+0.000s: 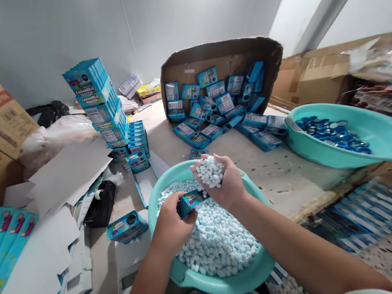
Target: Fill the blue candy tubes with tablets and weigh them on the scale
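Note:
My left hand (170, 222) grips a small blue candy box (191, 200) over a teal basin (220, 283) heaped with white candies (217, 239). Beside it my right hand (223, 182) is cupped palm up, holding a handful of the white candies (210, 170) right at the box's open end. Another filled blue box (127, 226) lies on a scale (131, 269) left of the basin.
A stack of blue boxes (98, 100) stands at the back left. A tipped carton (220, 64) spills more blue boxes (213, 115) onto the table. A second teal basin (382, 138) with blue caps (330, 132) sits right. Flat cardboard sheets (39, 259) lie left.

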Action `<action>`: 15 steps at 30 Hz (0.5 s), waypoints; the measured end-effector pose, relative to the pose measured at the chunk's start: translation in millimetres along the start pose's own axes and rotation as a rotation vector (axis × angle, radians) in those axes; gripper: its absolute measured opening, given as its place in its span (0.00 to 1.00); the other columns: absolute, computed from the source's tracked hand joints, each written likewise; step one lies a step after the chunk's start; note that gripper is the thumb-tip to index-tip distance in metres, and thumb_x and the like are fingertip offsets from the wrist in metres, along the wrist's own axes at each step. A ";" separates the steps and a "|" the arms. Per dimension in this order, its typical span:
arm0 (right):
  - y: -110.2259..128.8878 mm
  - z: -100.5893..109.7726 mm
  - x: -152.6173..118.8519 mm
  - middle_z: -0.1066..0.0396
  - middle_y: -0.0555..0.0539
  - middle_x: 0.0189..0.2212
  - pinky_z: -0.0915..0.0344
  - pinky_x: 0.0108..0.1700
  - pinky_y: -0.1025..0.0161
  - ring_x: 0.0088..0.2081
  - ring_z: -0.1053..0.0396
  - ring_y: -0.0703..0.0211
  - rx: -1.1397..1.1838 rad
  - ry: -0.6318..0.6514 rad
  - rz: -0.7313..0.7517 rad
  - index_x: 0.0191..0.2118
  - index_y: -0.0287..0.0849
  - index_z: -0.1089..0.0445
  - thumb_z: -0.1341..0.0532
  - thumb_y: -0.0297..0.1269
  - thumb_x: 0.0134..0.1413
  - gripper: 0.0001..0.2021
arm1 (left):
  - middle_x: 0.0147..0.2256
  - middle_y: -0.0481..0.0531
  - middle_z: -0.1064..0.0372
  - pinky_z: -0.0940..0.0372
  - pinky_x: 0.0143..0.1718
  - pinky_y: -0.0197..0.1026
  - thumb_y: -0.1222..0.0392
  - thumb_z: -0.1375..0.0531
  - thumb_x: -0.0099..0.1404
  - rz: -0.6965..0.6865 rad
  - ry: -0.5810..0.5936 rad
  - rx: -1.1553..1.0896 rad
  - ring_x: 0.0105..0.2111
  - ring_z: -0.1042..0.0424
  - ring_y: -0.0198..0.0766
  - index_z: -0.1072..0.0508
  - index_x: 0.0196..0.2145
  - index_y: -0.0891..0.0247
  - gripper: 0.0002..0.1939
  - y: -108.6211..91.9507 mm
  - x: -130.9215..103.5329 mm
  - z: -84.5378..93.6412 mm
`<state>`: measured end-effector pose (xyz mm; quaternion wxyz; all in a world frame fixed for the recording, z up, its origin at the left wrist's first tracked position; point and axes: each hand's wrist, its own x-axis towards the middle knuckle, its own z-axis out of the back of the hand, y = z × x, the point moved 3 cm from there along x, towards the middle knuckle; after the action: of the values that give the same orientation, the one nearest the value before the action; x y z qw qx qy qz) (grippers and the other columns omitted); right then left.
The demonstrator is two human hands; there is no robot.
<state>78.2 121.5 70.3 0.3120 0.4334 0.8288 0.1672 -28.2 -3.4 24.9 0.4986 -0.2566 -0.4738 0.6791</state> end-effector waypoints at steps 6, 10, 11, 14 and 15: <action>-1.0 -1.2 -4.8 0.24 0.46 0.27 0.23 0.42 0.58 0.36 0.21 0.51 -0.140 0.104 0.076 0.33 0.41 0.27 0.38 0.37 0.52 0.06 | 0.45 0.52 0.25 0.35 0.50 0.45 0.65 0.36 0.58 -0.009 -0.022 -0.031 0.46 0.26 0.45 0.25 0.46 0.59 0.16 0.1 0.1 0.3; -2.1 -2.7 -7.6 0.24 0.47 0.27 0.25 0.43 0.59 0.37 0.21 0.50 -0.241 0.157 0.134 0.31 0.42 0.27 0.36 0.40 0.46 0.08 | 0.43 0.51 0.25 0.35 0.49 0.44 0.66 0.36 0.58 -0.008 -0.011 -0.032 0.45 0.26 0.44 0.26 0.45 0.60 0.16 -1.1 -0.1 0.4; -2.3 -3.0 -8.1 0.23 0.48 0.27 0.25 0.43 0.59 0.38 0.22 0.50 -0.263 0.165 0.148 0.30 0.43 0.27 0.36 0.41 0.45 0.08 | 0.43 0.52 0.25 0.35 0.49 0.44 0.66 0.36 0.58 -0.005 -0.012 -0.031 0.45 0.26 0.44 0.26 0.45 0.60 0.16 -1.2 0.0 0.5; -3.3 -3.6 -8.8 0.23 0.49 0.27 0.26 0.42 0.60 0.37 0.22 0.52 -0.308 0.162 0.175 0.29 0.44 0.26 0.36 0.42 0.43 0.08 | 0.44 0.52 0.25 0.35 0.50 0.45 0.66 0.35 0.57 -0.003 -0.018 -0.035 0.46 0.26 0.46 0.26 0.46 0.60 0.17 -1.3 0.4 0.8; -3.7 -3.6 -8.7 0.23 0.49 0.27 0.26 0.42 0.61 0.37 0.22 0.52 -0.318 0.160 0.180 0.29 0.44 0.26 0.36 0.42 0.42 0.08 | 0.44 0.52 0.25 0.35 0.50 0.46 0.66 0.35 0.57 -0.006 -0.019 -0.041 0.47 0.26 0.46 0.26 0.46 0.60 0.17 -1.4 0.5 1.0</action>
<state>77.3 112.3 74.2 0.2933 0.4362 0.7722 0.3569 -28.6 -3.3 26.7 0.4908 -0.2589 -0.4928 0.6702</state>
